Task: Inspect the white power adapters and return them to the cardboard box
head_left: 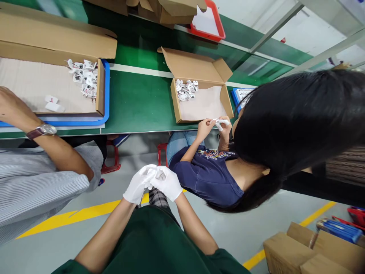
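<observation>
My left hand (140, 183) and my right hand (167, 182), both in white gloves, meet in front of my body, above the floor and short of the table. Their fingers are curled and pressed together at the tips. Between them a small pale piece (161, 176) seems to show, but white glove and white piece blend, so its kind cannot be made out. Both hands are well apart from the open cardboard box (174, 102) on the table, where several small white parts with wires (186, 90) lie.
A seated co-worker in a navy shirt (211, 179) handles a white part at my right. Another person in a striped shirt (42, 186) reaches over a larger box (101, 87) in a blue tray (107, 95). Red stools (115, 160) stand under the green table (137, 102); cartons (288, 251) at lower right.
</observation>
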`<action>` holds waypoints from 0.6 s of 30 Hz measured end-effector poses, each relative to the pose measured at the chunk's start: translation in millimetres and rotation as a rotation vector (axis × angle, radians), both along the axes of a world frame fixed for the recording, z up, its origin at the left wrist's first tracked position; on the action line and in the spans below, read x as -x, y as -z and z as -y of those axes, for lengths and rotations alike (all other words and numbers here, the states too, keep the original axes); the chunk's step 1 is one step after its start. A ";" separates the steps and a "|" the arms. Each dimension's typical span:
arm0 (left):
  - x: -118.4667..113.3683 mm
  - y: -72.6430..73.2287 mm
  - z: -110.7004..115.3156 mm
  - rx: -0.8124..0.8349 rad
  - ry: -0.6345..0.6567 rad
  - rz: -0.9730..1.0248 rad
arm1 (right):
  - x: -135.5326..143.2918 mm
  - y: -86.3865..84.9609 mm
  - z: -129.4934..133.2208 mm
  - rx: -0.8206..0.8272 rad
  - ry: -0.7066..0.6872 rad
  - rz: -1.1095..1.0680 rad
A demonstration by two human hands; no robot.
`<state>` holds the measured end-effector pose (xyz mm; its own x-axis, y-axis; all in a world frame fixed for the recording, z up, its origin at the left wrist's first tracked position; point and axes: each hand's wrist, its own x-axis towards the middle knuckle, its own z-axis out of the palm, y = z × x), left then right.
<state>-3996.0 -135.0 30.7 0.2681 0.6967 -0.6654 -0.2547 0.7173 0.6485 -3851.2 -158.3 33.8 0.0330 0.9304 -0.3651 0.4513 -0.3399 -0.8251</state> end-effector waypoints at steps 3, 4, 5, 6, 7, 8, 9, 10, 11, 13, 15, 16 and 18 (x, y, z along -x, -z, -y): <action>-0.8 -7.6 -0.1 -0.039 0.024 -0.051 | -0.4 -0.8 2.3 -0.074 0.022 0.023; -0.6 -12.3 -1.0 -0.067 0.050 -0.087 | -1.6 -1.4 2.7 -0.131 0.028 0.033; -0.2 -17.7 -2.1 -0.107 0.083 -0.128 | -3.5 -2.4 3.0 -0.191 0.029 0.040; 0.3 -23.5 -3.1 -0.157 0.122 -0.170 | -5.9 -3.9 3.3 -0.245 0.030 0.042; 0.7 -29.3 -3.8 -0.215 0.164 -0.206 | -8.7 -6.1 3.7 -0.304 0.026 0.041; 1.0 -34.8 -4.0 -0.279 0.199 -0.239 | -11.8 -9.0 4.3 -0.360 0.022 0.036; 1.0 -39.6 -3.9 -0.342 0.226 -0.269 | -14.8 -12.4 5.3 -0.400 0.020 0.026; 0.8 -43.8 -3.4 -0.404 0.247 -0.295 | -17.6 -16.2 6.4 -0.472 0.016 0.019; 0.4 -47.1 -2.7 -0.465 0.248 -0.333 | -20.0 -20.0 7.7 -0.514 0.021 0.006; -0.8 -52.0 -0.9 -0.570 0.250 -0.397 | -22.8 -26.9 10.5 -0.555 0.040 -0.026; -2.0 -55.4 0.8 -0.648 0.230 -0.414 | -23.1 -32.2 12.8 -0.573 0.097 -0.056; -2.5 -57.1 1.7 -0.672 0.218 -0.417 | -22.6 -34.2 13.7 -0.577 0.125 -0.063; -3.3 -60.6 3.4 -0.698 0.203 -0.417 | -21.3 -37.7 14.9 -0.579 0.166 -0.063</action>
<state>-3992.6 -138.4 91.3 0.2599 0.9502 -0.1717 0.1955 0.1224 0.9730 -3829.9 -173.3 71.5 0.1891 0.9628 0.1932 0.3751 0.1110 -0.9203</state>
